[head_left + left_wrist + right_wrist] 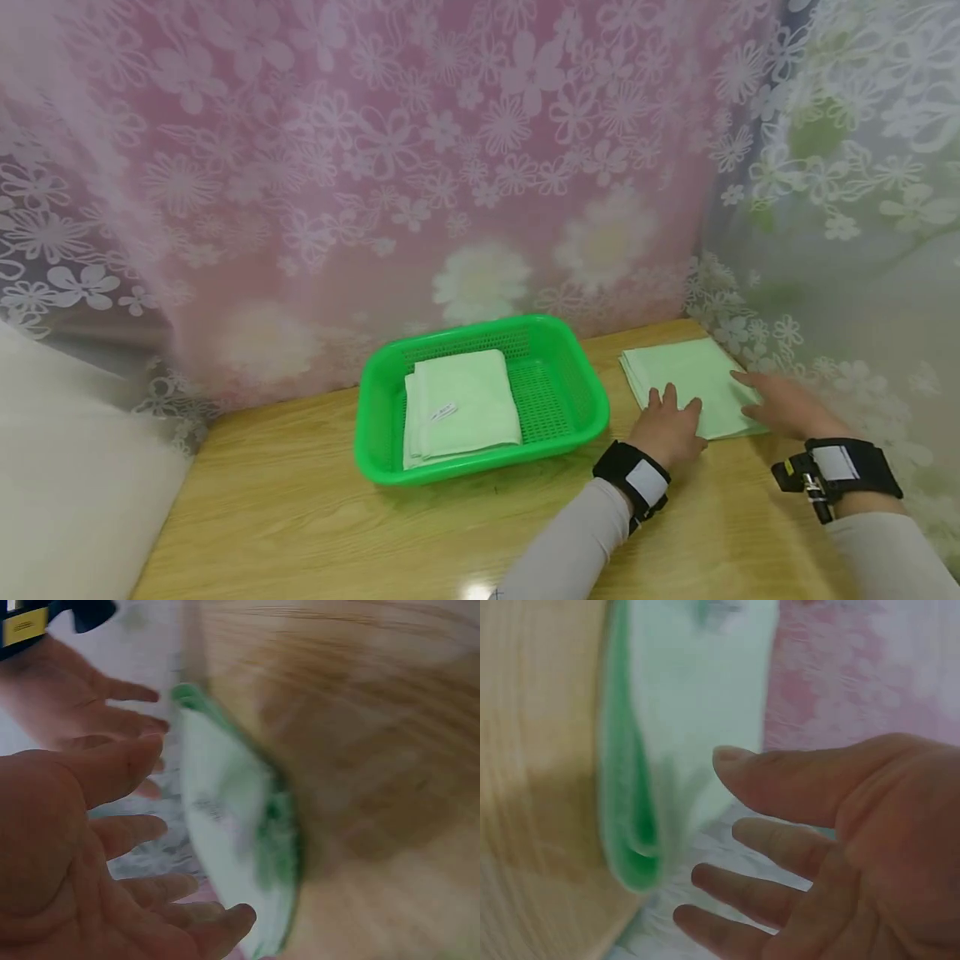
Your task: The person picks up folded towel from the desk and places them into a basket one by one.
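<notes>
A folded pale green towel lies flat on the table to the right of the basket. Over its near left corner reaches my left hand, fingers spread and holding nothing. At the towel's right side is my right hand, with thumb and fingers apart. In the left wrist view the folded edge of the towel faces the spread fingers. The right wrist view shows the stacked layers of the towel just beyond the thumb, with a gap between.
A green plastic basket stands left of the hands. Inside lies another folded pale green towel with a small white label, filling its left part. The wooden table ends at flowered curtains behind and on the right.
</notes>
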The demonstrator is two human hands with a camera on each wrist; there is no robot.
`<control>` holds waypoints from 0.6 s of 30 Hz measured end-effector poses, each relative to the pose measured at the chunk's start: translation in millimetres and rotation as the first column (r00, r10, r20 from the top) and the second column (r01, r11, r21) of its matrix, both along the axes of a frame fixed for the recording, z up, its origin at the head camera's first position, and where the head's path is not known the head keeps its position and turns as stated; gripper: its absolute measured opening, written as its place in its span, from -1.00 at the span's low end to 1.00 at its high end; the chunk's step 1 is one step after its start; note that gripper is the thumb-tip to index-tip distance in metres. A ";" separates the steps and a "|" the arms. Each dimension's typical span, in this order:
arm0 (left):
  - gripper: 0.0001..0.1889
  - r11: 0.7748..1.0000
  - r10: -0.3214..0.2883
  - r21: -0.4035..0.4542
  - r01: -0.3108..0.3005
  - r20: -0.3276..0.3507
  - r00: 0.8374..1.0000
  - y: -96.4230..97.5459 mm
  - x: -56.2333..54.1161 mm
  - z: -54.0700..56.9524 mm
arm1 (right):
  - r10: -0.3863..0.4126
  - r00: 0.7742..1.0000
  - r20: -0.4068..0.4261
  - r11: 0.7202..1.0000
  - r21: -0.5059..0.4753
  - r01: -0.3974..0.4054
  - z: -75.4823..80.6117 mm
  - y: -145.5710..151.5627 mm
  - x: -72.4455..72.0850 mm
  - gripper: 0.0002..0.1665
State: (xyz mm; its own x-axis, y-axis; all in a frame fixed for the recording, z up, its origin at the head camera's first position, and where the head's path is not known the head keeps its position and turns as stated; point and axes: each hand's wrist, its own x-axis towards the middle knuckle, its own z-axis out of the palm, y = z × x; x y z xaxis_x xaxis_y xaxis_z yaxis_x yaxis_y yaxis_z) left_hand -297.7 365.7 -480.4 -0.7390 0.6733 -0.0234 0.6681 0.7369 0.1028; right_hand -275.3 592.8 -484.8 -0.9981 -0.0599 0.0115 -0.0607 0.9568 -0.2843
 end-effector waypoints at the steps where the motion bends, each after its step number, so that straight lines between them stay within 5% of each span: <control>1: -0.44 1.000 0.014 -0.001 -0.014 -0.012 1.000 4.0 -0.8 -7.7 | 0.001 1.000 -0.004 1.000 0.003 -0.001 -4.6 -0.1 -2.3 -0.29; 5: -0.55 0.998 0.066 -0.002 -0.066 -0.106 0.992 11.8 -4.7 -28.2 | -0.015 0.999 -0.037 1.000 -0.008 0.015 -16.2 -4.6 -9.0 -0.49; 10: -0.60 0.989 0.140 -0.004 -0.146 -0.260 0.955 17.1 -3.9 -27.1 | -0.067 0.996 -0.066 0.996 -0.064 0.062 -14.3 -9.3 -11.2 -0.67; 14: -0.78 0.977 0.189 -0.037 -0.209 -0.303 0.934 21.1 1.2 -29.7 | -0.077 0.995 -0.060 0.994 -0.079 0.072 -14.8 -11.2 -7.9 -0.69; 18: -0.90 0.974 0.176 -0.082 -0.211 -0.310 0.934 20.7 6.6 -39.2 | -0.080 0.996 -0.030 0.992 -0.097 0.077 -23.1 -13.0 0.7 -0.70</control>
